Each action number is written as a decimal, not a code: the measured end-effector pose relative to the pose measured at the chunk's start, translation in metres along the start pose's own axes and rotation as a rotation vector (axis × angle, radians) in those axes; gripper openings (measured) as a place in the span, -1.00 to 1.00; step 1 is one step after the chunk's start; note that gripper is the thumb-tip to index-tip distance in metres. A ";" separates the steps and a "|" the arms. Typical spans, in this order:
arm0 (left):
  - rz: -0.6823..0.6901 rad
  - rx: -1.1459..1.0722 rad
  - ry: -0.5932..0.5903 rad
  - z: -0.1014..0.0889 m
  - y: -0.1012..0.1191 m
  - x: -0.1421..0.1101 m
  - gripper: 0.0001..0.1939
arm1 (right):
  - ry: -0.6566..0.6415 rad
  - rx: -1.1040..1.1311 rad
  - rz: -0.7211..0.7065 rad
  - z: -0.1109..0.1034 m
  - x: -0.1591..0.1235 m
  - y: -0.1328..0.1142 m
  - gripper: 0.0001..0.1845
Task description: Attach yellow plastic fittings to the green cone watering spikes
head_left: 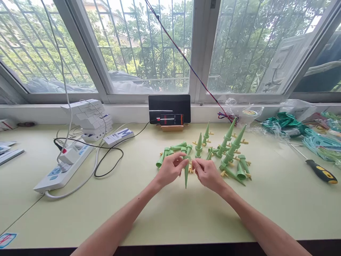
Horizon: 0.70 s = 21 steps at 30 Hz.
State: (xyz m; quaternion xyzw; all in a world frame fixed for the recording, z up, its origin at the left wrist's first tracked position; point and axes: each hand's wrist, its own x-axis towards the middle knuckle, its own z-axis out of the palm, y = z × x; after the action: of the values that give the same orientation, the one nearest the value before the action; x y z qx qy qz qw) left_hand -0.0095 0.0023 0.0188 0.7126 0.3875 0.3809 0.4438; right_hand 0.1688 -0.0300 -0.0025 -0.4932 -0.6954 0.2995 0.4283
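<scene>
Near the middle of the table, my left hand (172,166) is closed on a green plastic watering spike (185,177), its tip pointing down. A small yellow valve (190,166) shows at the spike's side. The fingers of my right hand (209,173) are pinched together at that valve; their grip partly hides it. Behind my left hand lie several green spike pieces (160,160). To the right of my right hand, several spikes with yellow valves stand tip up (237,142), and others lie on their sides (242,172).
A phone (172,120) leans against a dark tablet (153,106) at the back. On the left are a power strip (57,181), looped cables, a white box (118,137) and stacked boxes (90,117). A screwdriver (321,171) and plastic bags (287,124) lie on the right.
</scene>
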 end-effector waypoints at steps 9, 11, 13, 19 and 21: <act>-0.045 0.098 -0.179 -0.010 0.008 0.000 -0.71 | 0.184 0.011 -0.056 -0.003 0.000 0.001 -0.65; -0.041 0.169 -0.261 -0.012 0.009 0.000 -0.71 | 0.230 0.018 -0.056 -0.004 0.000 -0.001 -0.65; -0.031 0.242 -0.310 -0.013 0.008 0.000 -0.69 | 0.254 0.009 -0.062 -0.005 -0.001 -0.001 -0.65; -0.014 0.438 -0.315 -0.010 0.001 -0.001 -0.75 | 0.242 -0.037 -0.087 -0.005 0.001 0.000 -0.65; -0.004 0.476 -0.318 -0.010 0.000 -0.001 -0.77 | 0.247 -0.050 -0.092 -0.005 0.001 0.001 -0.65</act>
State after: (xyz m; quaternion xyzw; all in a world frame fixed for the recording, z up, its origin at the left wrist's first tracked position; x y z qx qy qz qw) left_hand -0.0187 0.0051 0.0222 0.8467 0.3932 0.1617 0.3200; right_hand 0.1732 -0.0286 -0.0004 -0.5046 -0.6664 0.1989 0.5116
